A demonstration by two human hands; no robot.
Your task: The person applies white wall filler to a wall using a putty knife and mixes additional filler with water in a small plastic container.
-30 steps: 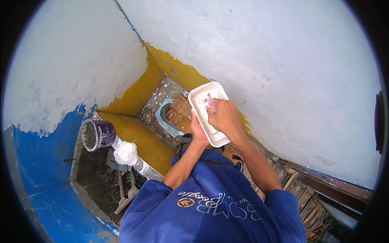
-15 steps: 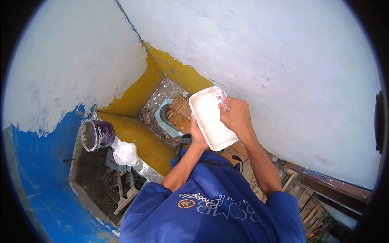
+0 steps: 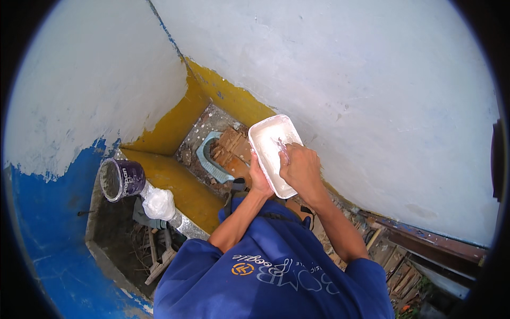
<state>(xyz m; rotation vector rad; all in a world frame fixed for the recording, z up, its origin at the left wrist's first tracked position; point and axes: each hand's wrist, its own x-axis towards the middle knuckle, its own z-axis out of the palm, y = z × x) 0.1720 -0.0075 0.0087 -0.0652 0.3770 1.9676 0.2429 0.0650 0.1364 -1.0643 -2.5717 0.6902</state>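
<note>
A white rectangular tray with rounded corners is held up in front of my body, with wet white paint or filler inside. My left hand grips its left side, thumb along the outer wall and the other fingers hidden underneath. Over the tray's right half, my right hand is closed around a small paint-smeared tool. The tool's end reaches down into the white contents. Its exact kind is hidden by my fingers and the smears.
On a ledge at left stand a dark purple bucket and a white plastic bag. Below lie a light-blue squat toilet and broken boards. White-coated walls rise close by. A basin with sticks sits lower left.
My right hand has moved from the tray's upper right rim down and inward, bringing the tool over the contents. The tray stays about where it was; the view has shifted slightly.
</note>
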